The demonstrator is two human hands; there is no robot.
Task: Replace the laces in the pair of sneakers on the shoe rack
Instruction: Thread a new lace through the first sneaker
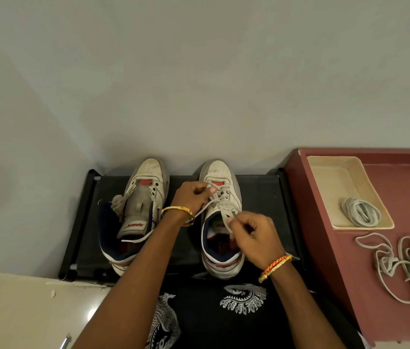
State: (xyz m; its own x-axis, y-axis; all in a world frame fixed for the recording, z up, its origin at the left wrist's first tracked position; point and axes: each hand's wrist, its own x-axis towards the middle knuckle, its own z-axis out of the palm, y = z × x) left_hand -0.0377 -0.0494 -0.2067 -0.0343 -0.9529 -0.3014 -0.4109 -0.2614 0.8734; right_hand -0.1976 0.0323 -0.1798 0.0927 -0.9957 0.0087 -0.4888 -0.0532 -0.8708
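Observation:
Two white sneakers stand toes-away on the black shoe rack [261,197]. The left sneaker [138,212] has no lace in its eyelets and its tongue is pulled forward. The right sneaker [221,217] carries a pale lace [220,202] crossed through its eyelets. My left hand [192,197] pinches the lace near the lower eyelets. My right hand [254,235] grips a lace end above the sneaker's collar. A coiled lace [361,211] lies in a beige tray [329,172]. A loose tangled lace [405,260] lies on the maroon surface.
The maroon cabinet top [400,162] sits right of the rack, level with it. A plain wall rises behind the sneakers. Pale floor [22,311] shows at the lower left. My dark patterned clothing fills the bottom centre.

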